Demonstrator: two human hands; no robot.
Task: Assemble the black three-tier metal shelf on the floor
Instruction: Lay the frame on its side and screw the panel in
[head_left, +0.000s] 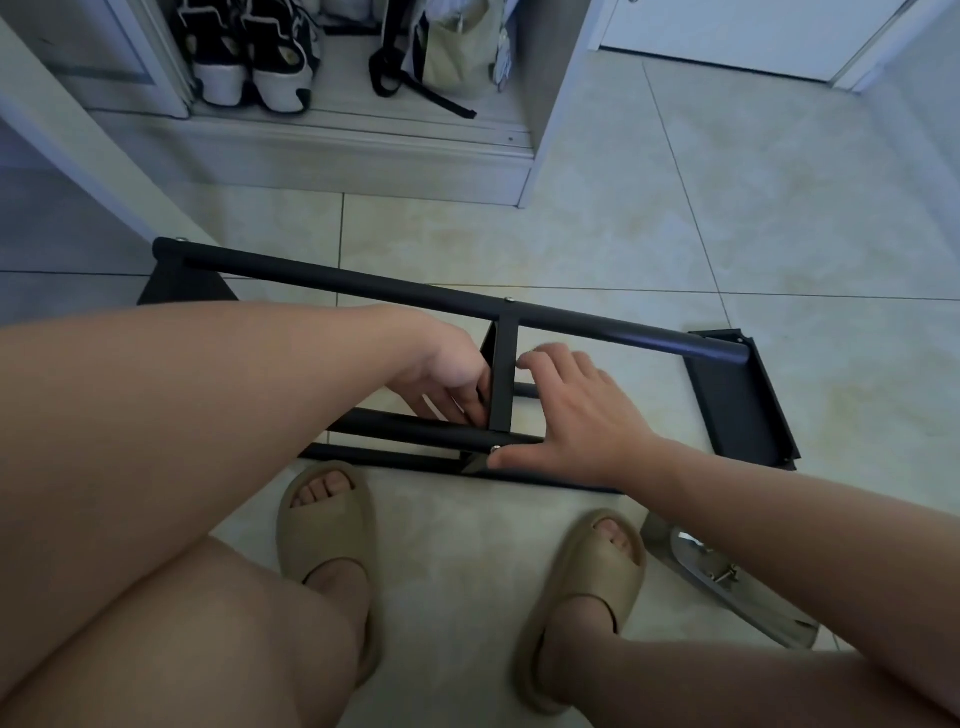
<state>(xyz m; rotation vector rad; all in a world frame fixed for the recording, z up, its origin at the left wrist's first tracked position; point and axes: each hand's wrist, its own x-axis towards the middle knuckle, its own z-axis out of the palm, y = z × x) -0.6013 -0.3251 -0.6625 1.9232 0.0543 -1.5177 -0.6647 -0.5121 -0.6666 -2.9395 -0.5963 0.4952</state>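
— Where was the shelf found?

— The black metal shelf (363, 283) was laid on its side on the tiled floor (675, 234), with its long tubes run left to right, just beyond a pair of beige slippers (324, 514).

— How was the left hand (447, 371) held?

— The forearm was stretched in from the left across a knee, and the wrist was bent down. The fingers were curled against the left face of the middle crosspiece (501, 374). Their tips were hidden behind it, so it could not be told whether anything was pinched.

— And the right hand (576, 415)?

— It was laid flat from the right, palm down, with the fingers spread wide. The fingertips were reached towards the crosspiece, and the thumb was pressed on the near tube (415, 425), just beside a silver screw (496, 449).

— What was seen farther right?

— The shelf's end tier (737, 400) was stood on edge, and a clear plastic bag (727, 577) with small metal parts was left on the floor near the right forearm.
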